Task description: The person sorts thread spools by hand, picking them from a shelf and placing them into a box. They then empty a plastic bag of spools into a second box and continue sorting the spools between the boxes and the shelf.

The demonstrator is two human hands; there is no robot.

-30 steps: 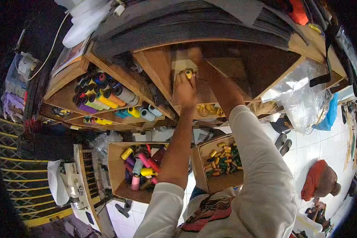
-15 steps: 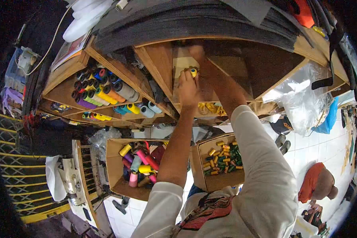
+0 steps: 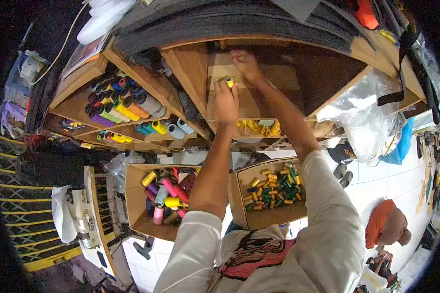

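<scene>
My left hand [image 3: 225, 103] is inside an upper wooden shelf compartment [image 3: 330, 78], its fingers closed around a small yellow thread spool [image 3: 230, 83]. Deeper in the same compartment, just beyond and to the right, is my right hand [image 3: 247, 66]. Its fingers are bent together, and I cannot make out what, if anything, is between them. Below my forearms stand two cardboard boxes. The left box [image 3: 137, 222] holds large thread cones and spools in mixed colours; in the right box [image 3: 271, 219] lie many small yellow and green spools.
Coloured thread cones [image 3: 127, 105] fill the shelf compartment at left. Yellow items [image 3: 259, 128] lie in the compartment below my hands. Clear plastic bags [image 3: 371, 122] hang at right. A sewing machine [image 3: 85, 217] stands at lower left. A person [image 3: 388, 224] is on the right.
My right hand has come out of the dark back of the compartment and shows more clearly, its forearm swung right. My left hand still holds the yellow spool. The whole view has shifted slightly.
</scene>
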